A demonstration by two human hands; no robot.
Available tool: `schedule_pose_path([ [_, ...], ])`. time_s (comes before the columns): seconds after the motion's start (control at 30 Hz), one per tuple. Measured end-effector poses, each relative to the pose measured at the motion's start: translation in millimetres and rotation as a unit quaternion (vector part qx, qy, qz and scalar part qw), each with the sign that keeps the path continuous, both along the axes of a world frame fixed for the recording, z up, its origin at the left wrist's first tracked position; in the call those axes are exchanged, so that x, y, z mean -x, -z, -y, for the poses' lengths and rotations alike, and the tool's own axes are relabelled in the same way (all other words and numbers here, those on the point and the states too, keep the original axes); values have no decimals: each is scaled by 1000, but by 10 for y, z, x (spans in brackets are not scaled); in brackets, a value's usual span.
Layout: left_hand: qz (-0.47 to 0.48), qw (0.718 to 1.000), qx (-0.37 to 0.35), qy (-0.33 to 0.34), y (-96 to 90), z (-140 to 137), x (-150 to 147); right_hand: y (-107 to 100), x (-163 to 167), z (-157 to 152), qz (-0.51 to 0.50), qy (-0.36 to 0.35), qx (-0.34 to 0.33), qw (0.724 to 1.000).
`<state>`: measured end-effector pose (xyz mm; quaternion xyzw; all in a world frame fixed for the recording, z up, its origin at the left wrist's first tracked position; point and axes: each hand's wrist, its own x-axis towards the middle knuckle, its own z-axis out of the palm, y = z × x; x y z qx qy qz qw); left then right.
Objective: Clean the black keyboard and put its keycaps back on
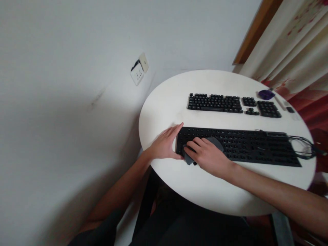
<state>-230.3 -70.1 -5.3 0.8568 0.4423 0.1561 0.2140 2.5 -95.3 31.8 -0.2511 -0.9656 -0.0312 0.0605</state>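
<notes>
Keyboard [246, 147] lies flat on the white round table [200, 188], switches exposed, left end directly under both hands, the rest running off to the right. Left hand [165, 143] spans that left end: thumb at the near corner, fingers at the far one, holding it by its edges. Right hand [206, 153] is just right of it, palm down, fingers curled on a grey cloth [216, 143], gripping it against the left part of the keyboard. Cloth shows either side of the fingers, one end hanging slightly past the near edge. Cable [313, 150] coiled at the keyboard's right end. Keycaps [216, 102] laid out in rows on the far side, apart from both hands; purple item [266, 94] just beyond, far right.
</notes>
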Motion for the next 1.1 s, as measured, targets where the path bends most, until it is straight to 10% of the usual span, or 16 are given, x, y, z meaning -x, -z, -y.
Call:
schedule_pose_path([
  [0.37,-2,1000,-13,2,20,-12,31,-62,-736,98,35,57,6,998],
  [0.77,-17,999,-38,10,48,-8,32,-40,146,36,13,-43,0,999],
  [1.1,-19,1000,-18,3,50,-1,42,4,-661,182,43,5,18,999],
])
